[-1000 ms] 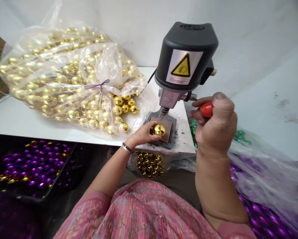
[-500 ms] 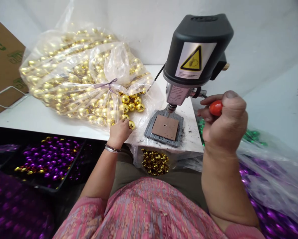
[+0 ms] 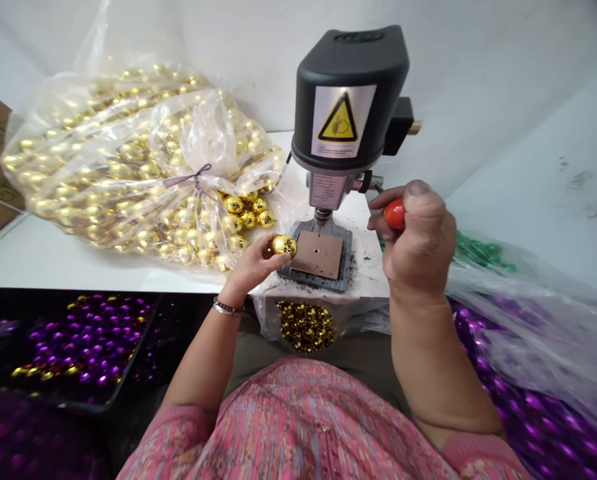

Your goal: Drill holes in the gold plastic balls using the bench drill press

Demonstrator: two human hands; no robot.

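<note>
- Gold mirror-finish bauble [image 3: 284,245] rests in our left hand [image 3: 246,270], raised over the bench [image 3: 8,267] near its front edge, just left of the press plate.
- We judge it light, thin-shelled and fragile, with a slippery skin, so it calls for a gentle hold around the body with fingertips and thumb, never a hard squeeze.
- Our left grip is closed on the bauble; our right hand [image 3: 418,237] has its grip clenched around the red knob [image 3: 394,214] of a lever on the bench drill [image 3: 351,100].
- Chuck [image 3: 322,215] of the drill hangs over a brown pad [image 3: 317,255] with a small central hole, on a grey perforated plate [image 3: 346,253]; dark swarf [image 3: 363,267] lies to the plate's right.
- Toward the bench's back edge sits a clear plastic bag [image 3: 103,133] of gold baubles, with loose gold baubles [image 3: 248,219] at its tied neck.
- Below the front edge are a tray [image 3: 109,393] of purple and gold baubles and a heap of small gold pieces [image 3: 306,327]; purple baubles [image 3: 543,427] and green baubles [image 3: 478,250] lie in plastic to our right.
- Our fingers hide the bauble's underside, so we cannot tell whether it has a hole or neck; the right hand hides most of the lever, and the small gold pieces are hard to make out.
</note>
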